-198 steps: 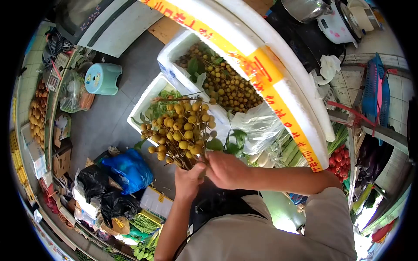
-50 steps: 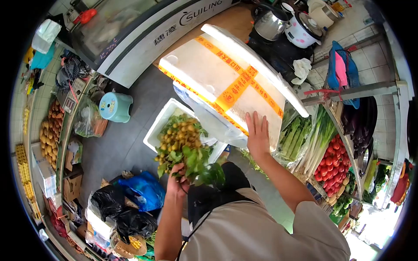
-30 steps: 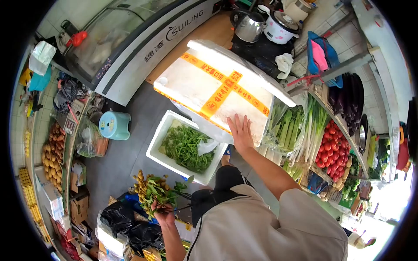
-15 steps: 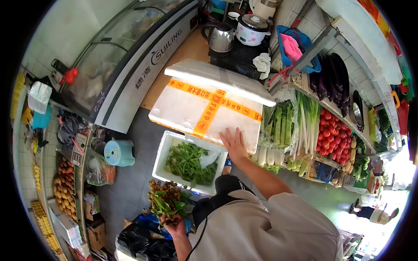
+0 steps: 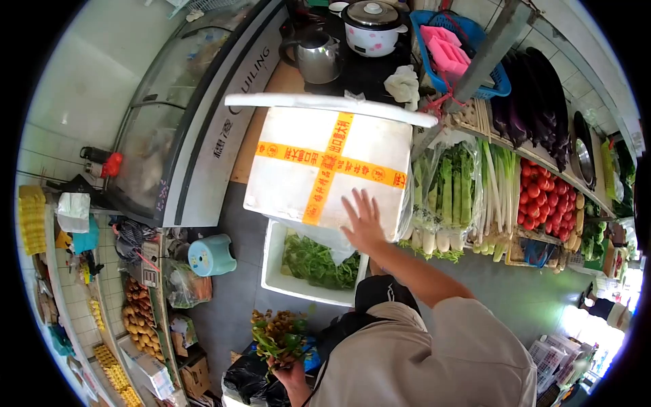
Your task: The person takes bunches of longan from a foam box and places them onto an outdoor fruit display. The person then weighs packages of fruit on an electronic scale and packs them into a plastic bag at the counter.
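My left hand (image 5: 290, 375) is closed around the stems of a bunch of longans (image 5: 278, 334), small round tan fruits among green leaves, low in the view. With fingers spread, my right hand (image 5: 365, 220) lies against the lower right of a white foam box (image 5: 288, 186) crossed with orange printed tape. A white foam lid (image 5: 325, 104) shows edge-on along the box's far side. Below it, a second foam box (image 5: 272, 261) stands on the floor, leafy greens (image 5: 319, 261) inside. Clear plastic hangs between the two boxes and hides part of the greens.
On the right, a rack holds celery (image 5: 456, 186), tomatoes (image 5: 546, 200) and eggplants (image 5: 532, 95). Behind the box are a kettle (image 5: 319, 57) and a rice cooker (image 5: 371, 30). A blue stool (image 5: 211, 256) and black bags (image 5: 254, 380) stand left and below; a display fridge (image 5: 203, 136) fills the upper left.
The taped foam box has tipped so its taped face shows more fully, and its lid now appears edge-on. My right hand stays against it. My left hand still holds the longans; the view has shifted.
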Available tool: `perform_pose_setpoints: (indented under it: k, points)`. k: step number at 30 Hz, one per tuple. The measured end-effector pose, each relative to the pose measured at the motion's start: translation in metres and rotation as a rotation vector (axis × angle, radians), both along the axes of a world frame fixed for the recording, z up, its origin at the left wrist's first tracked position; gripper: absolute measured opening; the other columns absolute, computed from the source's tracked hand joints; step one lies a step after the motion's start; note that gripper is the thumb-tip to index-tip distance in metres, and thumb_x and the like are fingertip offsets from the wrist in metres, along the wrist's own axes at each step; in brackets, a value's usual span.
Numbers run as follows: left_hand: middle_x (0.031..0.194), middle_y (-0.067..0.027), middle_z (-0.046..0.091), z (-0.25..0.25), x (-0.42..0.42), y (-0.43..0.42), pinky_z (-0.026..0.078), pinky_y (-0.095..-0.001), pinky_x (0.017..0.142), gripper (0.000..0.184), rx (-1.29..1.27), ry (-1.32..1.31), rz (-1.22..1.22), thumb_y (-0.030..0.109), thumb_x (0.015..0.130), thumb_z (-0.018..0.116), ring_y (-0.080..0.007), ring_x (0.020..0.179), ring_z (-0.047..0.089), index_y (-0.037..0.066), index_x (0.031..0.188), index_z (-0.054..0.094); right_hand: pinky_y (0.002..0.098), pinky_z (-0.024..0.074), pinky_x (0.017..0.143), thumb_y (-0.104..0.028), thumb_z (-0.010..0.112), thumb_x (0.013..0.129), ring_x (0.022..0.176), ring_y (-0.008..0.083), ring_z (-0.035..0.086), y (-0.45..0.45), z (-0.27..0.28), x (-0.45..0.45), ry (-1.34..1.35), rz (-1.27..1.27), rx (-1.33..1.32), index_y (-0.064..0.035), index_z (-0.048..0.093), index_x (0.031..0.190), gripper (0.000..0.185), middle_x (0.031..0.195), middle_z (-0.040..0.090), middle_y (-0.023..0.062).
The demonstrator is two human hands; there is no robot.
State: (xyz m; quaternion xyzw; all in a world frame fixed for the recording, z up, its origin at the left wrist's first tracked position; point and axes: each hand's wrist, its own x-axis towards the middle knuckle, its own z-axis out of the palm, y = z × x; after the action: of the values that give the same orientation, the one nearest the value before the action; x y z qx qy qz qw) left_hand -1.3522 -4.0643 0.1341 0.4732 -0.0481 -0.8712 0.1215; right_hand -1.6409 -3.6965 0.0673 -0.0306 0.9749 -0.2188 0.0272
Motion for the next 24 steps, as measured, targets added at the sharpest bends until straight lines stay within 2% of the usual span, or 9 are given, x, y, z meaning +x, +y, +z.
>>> perform_pose_setpoints:
  k: [2,4,7,8,10,13,15,22,24]
  points:
    - [0.069,0.0009,0.052,0.007,-0.002,0.011,0.046,-0.0190,0.046,0.014,0.055,-0.026,0.073,0.016,0.089,0.060,-0.0089,0.055,0.049,0.003,0.091,0.055,0.0626,0.0132,0.119,-0.023,0.061,0.094,0.150,0.0410,0.009,0.023,0.059,-0.029,0.276,-0.101,-0.006,-0.0142,0.024,0.154,0.072,0.158,0.014,0.0204]
    - [0.067,0.0001,0.052,0.002,-0.008,0.017,0.047,-0.0215,0.047,0.013,0.060,-0.045,0.095,0.014,0.089,0.058,-0.0099,0.054,0.049,0.002,0.088,0.054,0.0593,0.0164,0.119,-0.021,0.070,0.087,0.147,0.0415,0.018,0.055,0.102,-0.067,0.628,-0.196,0.143,-0.0125,0.033,0.151,0.074,0.156,0.023,0.0197]
    - [0.068,-0.0006,0.055,0.002,-0.016,0.024,0.047,-0.0221,0.047,0.012,0.170,0.060,0.043,0.014,0.089,0.058,-0.0108,0.052,0.049,0.002,0.087,0.054,0.0584,0.0189,0.117,-0.017,0.076,0.079,0.148,0.0361,0.021,0.095,0.144,-0.118,0.537,-0.308,0.287,-0.0136,0.031,0.152,0.086,0.155,0.027,0.0170]
    - [0.068,-0.0006,0.055,0.002,-0.018,0.029,0.047,-0.0221,0.047,0.012,0.165,0.070,0.044,0.014,0.089,0.058,-0.0108,0.052,0.049,0.002,0.087,0.054,0.0534,0.0275,0.114,-0.019,0.076,0.078,0.140,0.0321,0.035,0.110,0.134,-0.136,0.600,-0.322,0.436,-0.0132,0.038,0.147,0.078,0.142,0.044,0.0145]
    - [0.069,-0.0020,0.056,0.003,-0.022,0.036,0.047,-0.0222,0.047,0.012,0.178,0.084,0.047,0.014,0.088,0.058,-0.0115,0.051,0.049,0.002,0.088,0.055,0.0463,0.0384,0.103,-0.018,0.071,0.080,0.122,0.0278,0.050,0.132,0.109,-0.165,0.301,-0.348,0.424,-0.0113,0.052,0.134,0.057,0.120,0.057,0.0091]
    - [0.071,-0.0035,0.057,-0.013,-0.021,0.032,0.045,-0.0223,0.046,0.013,0.092,-0.003,0.035,0.014,0.088,0.058,-0.0118,0.051,0.050,0.002,0.093,0.056,0.0414,0.0428,0.091,-0.010,0.057,0.079,0.103,0.0253,0.053,0.138,0.105,-0.164,0.432,-0.123,0.367,-0.0080,0.060,0.116,0.038,0.104,0.058,0.0061]
    - [0.077,-0.0054,0.061,-0.019,-0.015,0.030,0.050,-0.0225,0.050,0.016,0.197,0.175,-0.066,0.014,0.088,0.058,-0.0126,0.056,0.056,0.002,0.098,0.057,0.0411,0.0422,0.087,-0.011,0.057,0.079,0.102,0.0250,0.053,0.124,0.103,-0.145,0.524,-0.045,0.355,-0.0082,0.060,0.115,0.037,0.105,0.058,0.0063]
    - [0.080,-0.0048,0.063,-0.038,-0.012,0.016,0.052,-0.0228,0.054,0.010,0.055,0.016,-0.073,0.015,0.088,0.060,-0.0134,0.065,0.060,0.005,0.090,0.061,0.0400,0.0391,0.085,-0.013,0.055,0.082,0.101,0.0241,0.050,0.078,0.054,-0.066,0.645,-0.034,0.378,-0.0075,0.058,0.126,0.045,0.114,0.055,0.0066]
    - [0.079,-0.0046,0.063,-0.044,-0.009,0.009,0.052,-0.0234,0.055,0.009,0.069,0.155,-0.151,0.015,0.088,0.060,-0.0140,0.066,0.060,0.006,0.088,0.061,0.0400,0.0387,0.086,-0.014,0.054,0.082,0.103,0.0244,0.049,0.067,0.037,-0.047,0.610,-0.020,0.373,-0.0068,0.056,0.130,0.048,0.117,0.054,0.0076]
